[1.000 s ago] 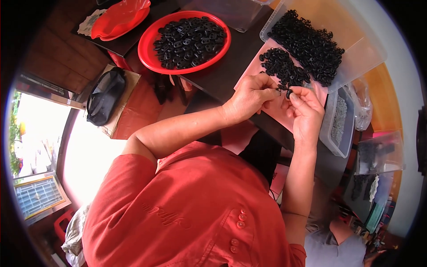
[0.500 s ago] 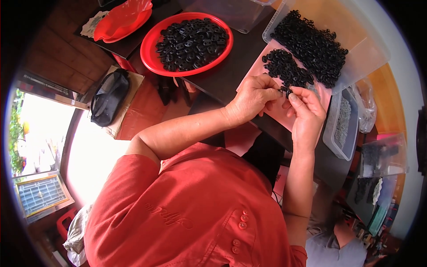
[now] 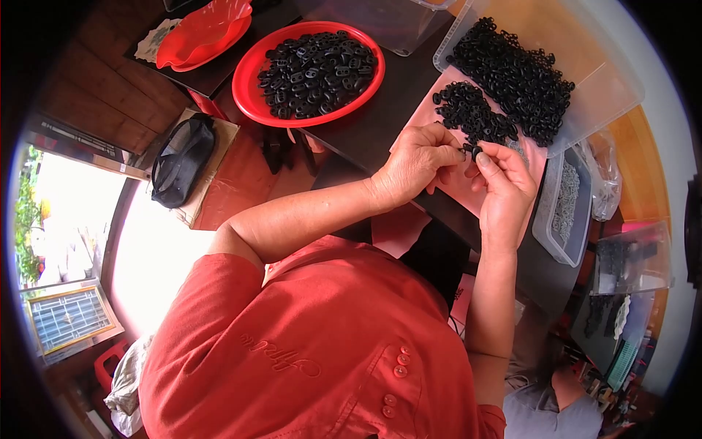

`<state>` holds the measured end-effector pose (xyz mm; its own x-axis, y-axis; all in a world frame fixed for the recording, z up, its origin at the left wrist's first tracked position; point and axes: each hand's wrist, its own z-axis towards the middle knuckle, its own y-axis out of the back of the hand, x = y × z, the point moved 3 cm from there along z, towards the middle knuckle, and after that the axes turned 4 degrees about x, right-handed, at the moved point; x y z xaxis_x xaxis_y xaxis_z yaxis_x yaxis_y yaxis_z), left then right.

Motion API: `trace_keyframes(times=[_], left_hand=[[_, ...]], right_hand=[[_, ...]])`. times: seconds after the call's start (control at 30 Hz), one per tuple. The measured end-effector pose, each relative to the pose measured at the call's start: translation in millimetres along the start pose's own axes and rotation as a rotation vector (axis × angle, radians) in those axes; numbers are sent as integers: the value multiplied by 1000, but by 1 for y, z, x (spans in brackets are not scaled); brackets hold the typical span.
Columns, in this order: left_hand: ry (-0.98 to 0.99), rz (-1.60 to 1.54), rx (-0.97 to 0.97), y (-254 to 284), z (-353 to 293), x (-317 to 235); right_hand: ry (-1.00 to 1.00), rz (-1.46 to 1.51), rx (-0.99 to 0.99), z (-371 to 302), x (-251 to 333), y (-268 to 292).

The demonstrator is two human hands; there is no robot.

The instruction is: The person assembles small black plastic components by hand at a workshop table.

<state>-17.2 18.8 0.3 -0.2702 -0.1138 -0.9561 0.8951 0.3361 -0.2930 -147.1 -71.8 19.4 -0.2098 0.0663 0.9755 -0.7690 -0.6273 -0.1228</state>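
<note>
My left hand and my right hand meet over a pink sheet, fingertips almost touching. Between them is a small black plastic piece, pinched from both sides; the fingers hide most of its shape. Just beyond my fingertips lies a loose heap of small black pieces on the sheet. A tilted clear bin behind it spills many more black pieces toward the heap. Farther left, a round red basin holds flat oval black pieces with two holes.
Right of my right hand stands a clear tray of tiny grey pieces, with a crumpled plastic bag beside it. A red wavy-edged dish sits at far left. A black bag rests on a cardboard box.
Both hands keep the same pinch on the small black piece, with only slight finger movement. The whole view has shifted a few pixels.
</note>
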Motion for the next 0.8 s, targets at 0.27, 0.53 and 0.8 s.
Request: trace_keyframes(times=[0.27, 0.53, 0.8], left_hand=[[-14, -3, -10, -1, -2, -1], [-26, -35, 1, -7, -5, -5], [-91, -118, 46, -10, -7, -2]], right_hand=[[43, -35, 2, -2, 2, -2], [77, -23, 21, -3, -7, -2], [54, 27, 20, -4, -4, 6]])
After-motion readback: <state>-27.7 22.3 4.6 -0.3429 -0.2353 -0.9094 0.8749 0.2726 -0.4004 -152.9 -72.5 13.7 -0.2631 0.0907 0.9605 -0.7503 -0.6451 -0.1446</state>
